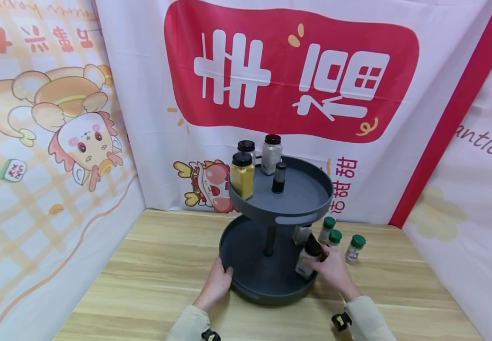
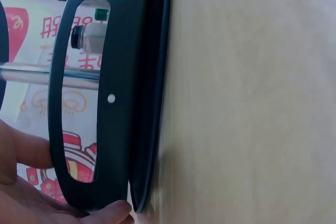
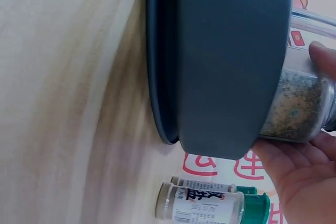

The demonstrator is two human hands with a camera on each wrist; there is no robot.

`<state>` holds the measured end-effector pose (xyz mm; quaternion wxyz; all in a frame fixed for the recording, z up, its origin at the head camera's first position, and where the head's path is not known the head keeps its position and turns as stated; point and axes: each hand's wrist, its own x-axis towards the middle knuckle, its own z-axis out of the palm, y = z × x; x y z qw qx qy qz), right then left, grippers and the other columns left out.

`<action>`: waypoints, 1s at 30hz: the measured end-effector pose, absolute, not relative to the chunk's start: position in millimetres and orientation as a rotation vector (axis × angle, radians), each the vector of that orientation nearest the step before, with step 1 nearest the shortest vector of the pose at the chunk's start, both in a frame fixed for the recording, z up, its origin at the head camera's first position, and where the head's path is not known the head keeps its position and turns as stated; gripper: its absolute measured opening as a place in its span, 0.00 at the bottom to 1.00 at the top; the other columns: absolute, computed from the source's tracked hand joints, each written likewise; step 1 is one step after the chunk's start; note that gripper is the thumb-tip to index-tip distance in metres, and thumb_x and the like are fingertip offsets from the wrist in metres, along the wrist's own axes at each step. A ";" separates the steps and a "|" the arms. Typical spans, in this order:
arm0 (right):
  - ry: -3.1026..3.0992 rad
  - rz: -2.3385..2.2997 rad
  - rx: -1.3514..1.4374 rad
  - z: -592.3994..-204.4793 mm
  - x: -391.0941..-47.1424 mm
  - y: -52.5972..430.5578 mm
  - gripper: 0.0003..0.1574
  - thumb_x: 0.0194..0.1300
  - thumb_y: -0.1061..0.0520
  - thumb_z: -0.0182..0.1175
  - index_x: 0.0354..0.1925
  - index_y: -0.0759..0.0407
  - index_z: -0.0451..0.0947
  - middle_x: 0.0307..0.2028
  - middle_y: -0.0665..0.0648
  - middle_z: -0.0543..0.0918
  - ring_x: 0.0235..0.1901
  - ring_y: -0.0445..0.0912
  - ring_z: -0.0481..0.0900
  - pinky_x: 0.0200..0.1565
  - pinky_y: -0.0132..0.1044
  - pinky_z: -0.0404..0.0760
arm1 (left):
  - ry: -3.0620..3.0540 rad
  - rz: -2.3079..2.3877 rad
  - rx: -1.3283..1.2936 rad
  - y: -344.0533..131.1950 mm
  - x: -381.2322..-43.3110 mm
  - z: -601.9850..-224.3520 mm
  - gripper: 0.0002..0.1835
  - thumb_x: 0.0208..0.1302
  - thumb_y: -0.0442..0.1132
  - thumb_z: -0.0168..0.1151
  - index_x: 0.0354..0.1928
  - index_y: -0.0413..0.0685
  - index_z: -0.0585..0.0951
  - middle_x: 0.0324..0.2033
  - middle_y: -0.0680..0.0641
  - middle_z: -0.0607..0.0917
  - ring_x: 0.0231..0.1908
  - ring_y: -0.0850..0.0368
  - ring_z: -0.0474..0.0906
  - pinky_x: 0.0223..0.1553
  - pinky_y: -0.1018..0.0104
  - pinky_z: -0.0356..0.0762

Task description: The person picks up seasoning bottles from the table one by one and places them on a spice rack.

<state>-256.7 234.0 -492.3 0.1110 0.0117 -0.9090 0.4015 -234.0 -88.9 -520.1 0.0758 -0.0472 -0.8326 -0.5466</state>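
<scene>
A two-tier dark grey turntable rack [image 1: 250, 251] stands on the table. My left hand [image 1: 217, 283] grips the left rim of its lower tray, the thumb over the wall [image 2: 118, 129] and the fingers outside. My right hand [image 1: 335, 269] holds a black-capped spice jar [image 1: 305, 266] at the right side of the lower tray, slightly tilted. Speckled brown seasoning shows through that jar [image 3: 294, 106] in the right wrist view. Behind it on the same tray is another clear jar [image 1: 302, 234], partly hidden by the upper tier.
On the upper tray [image 1: 305, 189] are a yellow-filled jar [image 1: 242, 177], two pale black-capped jars and a small dark grinder [image 1: 279, 177]. Three green-capped shakers, one at the far right [image 1: 355, 248], stand on the table right of the rack. Printed cloth hangs behind.
</scene>
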 end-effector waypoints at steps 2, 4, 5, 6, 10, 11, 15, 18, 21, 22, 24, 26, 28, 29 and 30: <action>-2.672 1.195 0.026 -492.4 -257.5 234.5 0.28 0.47 0.45 0.75 0.44 0.58 0.81 0.30 0.53 0.81 0.27 0.45 0.72 0.27 0.34 0.73 | -2.502 -1.650 -0.125 -90.9 -236.8 -519.0 0.22 0.64 0.27 0.50 0.59 0.22 0.63 0.54 0.24 0.71 0.57 0.31 0.66 0.60 0.41 0.61; -2.671 1.211 0.024 -492.2 -257.9 234.6 0.29 0.47 0.46 0.74 0.45 0.58 0.80 0.31 0.53 0.81 0.28 0.45 0.73 0.28 0.34 0.74 | -2.499 -1.695 -0.090 -93.8 -242.0 -516.9 0.19 0.67 0.30 0.49 0.56 0.22 0.65 0.52 0.25 0.72 0.56 0.32 0.68 0.59 0.42 0.62; -2.673 1.215 0.027 -492.0 -258.0 234.7 0.29 0.48 0.46 0.74 0.45 0.58 0.80 0.32 0.53 0.82 0.28 0.45 0.73 0.29 0.35 0.74 | -2.515 -1.706 -0.056 -95.8 -245.2 -515.7 0.20 0.68 0.32 0.48 0.56 0.22 0.64 0.53 0.24 0.72 0.56 0.31 0.67 0.60 0.42 0.62; -2.674 1.220 0.031 -491.9 -257.8 234.6 0.30 0.48 0.46 0.74 0.46 0.59 0.80 0.32 0.54 0.82 0.29 0.45 0.73 0.29 0.35 0.75 | -2.524 -1.725 -0.030 -97.8 -249.4 -514.8 0.21 0.70 0.34 0.46 0.57 0.22 0.63 0.54 0.23 0.70 0.58 0.31 0.65 0.60 0.42 0.60; -2.676 1.235 0.048 -491.8 -256.5 234.0 0.33 0.49 0.45 0.73 0.50 0.59 0.78 0.37 0.56 0.82 0.32 0.45 0.76 0.32 0.37 0.77 | -2.537 -1.775 0.047 -104.8 -271.2 -512.4 0.26 0.73 0.38 0.41 0.63 0.21 0.58 0.61 0.22 0.62 0.63 0.30 0.57 0.63 0.41 0.54; -2.677 1.240 0.057 -492.2 -256.0 234.1 0.34 0.49 0.45 0.73 0.51 0.60 0.77 0.38 0.57 0.83 0.34 0.46 0.77 0.33 0.38 0.78 | -2.533 -1.778 0.056 -106.0 -277.1 -512.6 0.26 0.73 0.39 0.40 0.63 0.22 0.59 0.61 0.23 0.63 0.63 0.31 0.58 0.63 0.42 0.55; -2.668 1.290 0.047 -494.1 -254.3 233.6 0.36 0.50 0.46 0.73 0.54 0.58 0.75 0.46 0.59 0.82 0.43 0.49 0.79 0.41 0.43 0.80 | -2.476 -1.782 0.029 -108.2 -298.6 -516.1 0.19 0.72 0.37 0.42 0.55 0.25 0.68 0.54 0.28 0.73 0.57 0.35 0.67 0.59 0.45 0.63; -2.654 1.344 0.064 -495.2 -253.1 233.2 0.37 0.51 0.47 0.72 0.57 0.59 0.74 0.49 0.61 0.80 0.47 0.52 0.78 0.45 0.46 0.80 | -2.443 -1.801 -0.007 -109.9 -310.0 -518.4 0.18 0.71 0.35 0.43 0.53 0.25 0.70 0.52 0.29 0.74 0.55 0.36 0.68 0.58 0.46 0.64; -2.633 1.400 0.087 -496.5 -252.3 233.5 0.39 0.51 0.47 0.72 0.58 0.60 0.73 0.52 0.62 0.79 0.51 0.55 0.77 0.49 0.48 0.78 | -2.431 -1.816 -0.031 -112.1 -318.2 -519.8 0.18 0.71 0.33 0.42 0.54 0.24 0.70 0.52 0.28 0.74 0.56 0.36 0.67 0.59 0.46 0.63; -2.628 1.415 0.098 -496.6 -252.1 233.7 0.39 0.51 0.47 0.72 0.58 0.61 0.72 0.52 0.63 0.78 0.51 0.56 0.76 0.49 0.48 0.78 | -2.430 -1.821 -0.031 -112.9 -320.4 -520.3 0.18 0.71 0.33 0.43 0.54 0.23 0.70 0.53 0.28 0.74 0.56 0.36 0.67 0.60 0.47 0.62; -2.622 1.443 0.096 -496.5 -251.9 234.3 0.39 0.51 0.48 0.73 0.58 0.60 0.72 0.53 0.63 0.78 0.53 0.56 0.75 0.51 0.49 0.77 | -2.427 -1.826 -0.043 -114.5 -323.7 -521.7 0.18 0.70 0.32 0.43 0.55 0.23 0.70 0.53 0.28 0.74 0.57 0.36 0.67 0.60 0.47 0.62; -2.622 1.461 0.104 -495.8 -251.6 235.2 0.39 0.51 0.49 0.73 0.59 0.61 0.71 0.55 0.63 0.76 0.55 0.57 0.74 0.53 0.50 0.76 | -2.415 -1.837 -0.056 -116.1 -325.7 -523.4 0.18 0.69 0.30 0.44 0.55 0.23 0.71 0.53 0.27 0.74 0.56 0.36 0.68 0.60 0.47 0.63; -2.625 1.472 0.107 -495.4 -251.4 236.0 0.40 0.52 0.51 0.72 0.60 0.61 0.71 0.56 0.63 0.76 0.56 0.57 0.73 0.54 0.50 0.74 | -2.417 -1.835 -0.065 -117.9 -327.7 -526.2 0.17 0.69 0.29 0.46 0.55 0.23 0.71 0.53 0.28 0.74 0.56 0.36 0.68 0.60 0.47 0.63; -2.625 1.478 0.107 -495.0 -251.3 236.4 0.40 0.52 0.51 0.72 0.60 0.61 0.70 0.56 0.64 0.75 0.57 0.57 0.72 0.55 0.50 0.74 | -2.419 -1.837 -0.064 -118.6 -328.3 -527.4 0.17 0.69 0.29 0.46 0.55 0.23 0.71 0.53 0.28 0.74 0.57 0.36 0.68 0.60 0.48 0.63; -2.629 1.477 0.112 -494.6 -251.0 237.0 0.40 0.52 0.51 0.72 0.60 0.61 0.70 0.57 0.64 0.75 0.57 0.58 0.72 0.55 0.51 0.73 | -2.422 -1.838 -0.059 -119.1 -328.6 -528.2 0.17 0.68 0.29 0.46 0.55 0.24 0.71 0.54 0.28 0.74 0.57 0.36 0.68 0.60 0.48 0.63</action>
